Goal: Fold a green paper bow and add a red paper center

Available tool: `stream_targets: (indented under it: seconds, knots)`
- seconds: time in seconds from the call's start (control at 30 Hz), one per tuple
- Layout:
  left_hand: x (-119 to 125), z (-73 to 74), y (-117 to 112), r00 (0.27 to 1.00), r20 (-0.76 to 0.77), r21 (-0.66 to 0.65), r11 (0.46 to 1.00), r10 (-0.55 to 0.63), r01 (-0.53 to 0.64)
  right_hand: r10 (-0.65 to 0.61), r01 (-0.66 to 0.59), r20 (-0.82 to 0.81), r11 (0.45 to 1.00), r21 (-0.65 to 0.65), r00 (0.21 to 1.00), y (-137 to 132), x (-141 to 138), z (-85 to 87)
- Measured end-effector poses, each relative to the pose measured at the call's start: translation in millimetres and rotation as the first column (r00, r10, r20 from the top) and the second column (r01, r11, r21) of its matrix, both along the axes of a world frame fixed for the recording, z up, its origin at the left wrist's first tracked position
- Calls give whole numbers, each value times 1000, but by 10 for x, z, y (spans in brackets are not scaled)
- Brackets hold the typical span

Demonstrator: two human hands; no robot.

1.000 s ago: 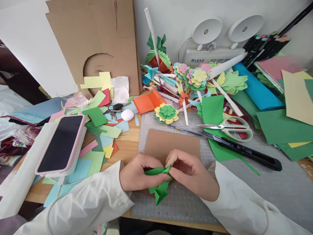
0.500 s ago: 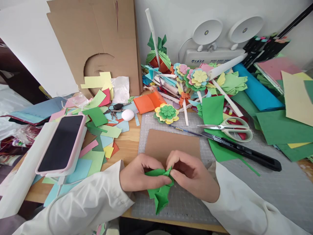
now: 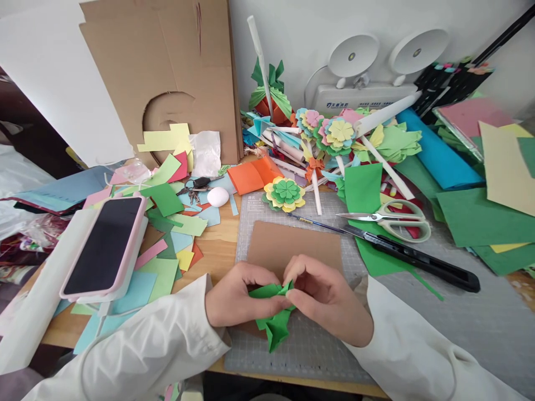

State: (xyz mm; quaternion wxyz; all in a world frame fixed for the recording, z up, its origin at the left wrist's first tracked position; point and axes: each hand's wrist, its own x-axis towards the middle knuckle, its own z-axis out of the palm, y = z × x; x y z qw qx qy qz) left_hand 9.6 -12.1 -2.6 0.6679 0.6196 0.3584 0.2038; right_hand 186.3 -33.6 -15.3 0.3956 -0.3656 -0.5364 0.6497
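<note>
Messy bench point(image 3: 221, 238), gray mat point(image 3: 330, 359) on top; folded green paper point(image 3: 277, 329) over mat, low tip bit higher than moment ago; left hand point(image 3: 244, 295), right hand point(image 3: 330, 298) fingers pinch it, handwork goes on

Wall unit: the white plastic housing point(image 3: 368, 97) below two round white lamp heads point(image 3: 352, 55) bears a blue emblem followed by blue Chinese characters. The first character reads 天; the final two appear to read 消防. The character between cannot be confirmed. A second, smaller line of print stands to the right on the same front face; not legible.

Cutting mat: the grey gridded mat point(image 3: 317, 351) carries small print at its upper left corner; not legible.

Slender dark-blue rod point(image 3: 320, 224): a yellow label point(image 3: 305, 220) is present; its print is too small to read.
</note>
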Motion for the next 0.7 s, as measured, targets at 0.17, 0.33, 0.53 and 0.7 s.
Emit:
stream_targets:
  seconds: [0.17, 0.33, 0.53, 0.7]
  knots:
    - [-9, -35, -10, 1000, -27, 13, 1000, 13, -13, -62, 66, 109, 997, -29, 992, 3, -7, 16]
    - [-8, -34, -1, 998, -51, -25, 999, 30, -32, -66, 67, 106, 998, -9, 992, -1, 3, 32]
    - [-16, -8, 21, 999, -43, -60, 998, 24, -27, -97, 95, 56, 995, 38, 994, 13, 22, 28]
    - [-15, -6, 34, 999, -44, -51, 998, 28, -31, -94, 92, 45, 994, 58, 995, 25, 20, 19]
